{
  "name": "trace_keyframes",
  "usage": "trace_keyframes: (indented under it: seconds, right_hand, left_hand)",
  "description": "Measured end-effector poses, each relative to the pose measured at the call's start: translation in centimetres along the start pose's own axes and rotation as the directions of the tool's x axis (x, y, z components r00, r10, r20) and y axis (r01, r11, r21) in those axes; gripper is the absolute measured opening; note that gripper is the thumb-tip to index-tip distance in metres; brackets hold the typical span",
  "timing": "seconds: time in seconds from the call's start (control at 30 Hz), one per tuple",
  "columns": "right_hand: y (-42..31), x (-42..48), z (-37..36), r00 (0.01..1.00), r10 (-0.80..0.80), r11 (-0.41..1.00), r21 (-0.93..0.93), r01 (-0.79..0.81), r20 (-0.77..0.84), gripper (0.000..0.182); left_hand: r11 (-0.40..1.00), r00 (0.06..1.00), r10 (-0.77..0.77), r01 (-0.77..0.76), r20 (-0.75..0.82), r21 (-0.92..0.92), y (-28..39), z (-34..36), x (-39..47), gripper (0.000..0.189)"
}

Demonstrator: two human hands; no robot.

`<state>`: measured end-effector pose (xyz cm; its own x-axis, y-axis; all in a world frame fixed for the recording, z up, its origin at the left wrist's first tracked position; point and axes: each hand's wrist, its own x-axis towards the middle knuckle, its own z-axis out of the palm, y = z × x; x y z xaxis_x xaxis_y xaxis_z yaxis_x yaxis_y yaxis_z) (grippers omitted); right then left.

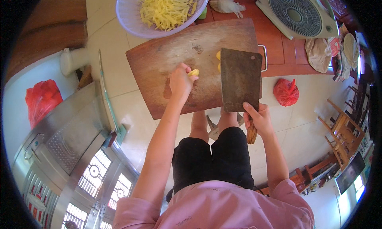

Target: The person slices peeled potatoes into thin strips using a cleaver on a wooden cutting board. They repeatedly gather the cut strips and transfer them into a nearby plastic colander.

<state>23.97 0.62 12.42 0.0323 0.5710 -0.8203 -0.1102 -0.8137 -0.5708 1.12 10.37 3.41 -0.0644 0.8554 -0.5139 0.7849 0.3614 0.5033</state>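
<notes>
My left hand [182, 79] holds a small piece of peeled yellow vegetable [194, 72], perhaps potato, between fingers and thumb over the left-middle of the wooden cutting board [155, 59]. My right hand [259, 118] grips the wooden handle of a cleaver [241, 79]; its broad dark blade lies flat-on to the view above the board's right part. Two yellow pieces [219, 55] show at the blade's left edge, partly hidden by it. Beyond the board, a lilac plastic basket [122, 17] holds many thin yellow strips [167, 8].
A box fan [294, 14], a knotted plastic bag [226, 2] and a metal handle [265, 58] are at the red wooden table [274, 50]. A red plastic bag [286, 92] rests on the floor at right. A broom [109, 109] stands at left.
</notes>
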Motion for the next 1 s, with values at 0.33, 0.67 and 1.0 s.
trace_keyframes:
  seconds: [0.33,0.67,1.0]
  right_hand:
    - [0.3,2.7,4.3,0.822,-0.548,0.441,-0.781,0.442,0.156,0.028]
    - [-0.1,4.7,9.5,0.778,-0.532,0.095,-0.889,0.447,0.334,0.02]
    - [-1.1,5.1,8.9,0.792,-0.487,0.084,-0.882,0.463,0.369,0.018]
  left_hand:
    - [0.974,0.975,0.224,-0.224,-0.017,-0.03,-4.5,-2.5,-0.3,0.035]
    - [0.657,0.574,0.753,-0.679,-0.322,0.327,-7.0,0.7,-3.1,0.029]
    - [0.443,0.44,0.891,-0.792,-0.11,0.419,-8.4,0.3,-2.2,0.03]
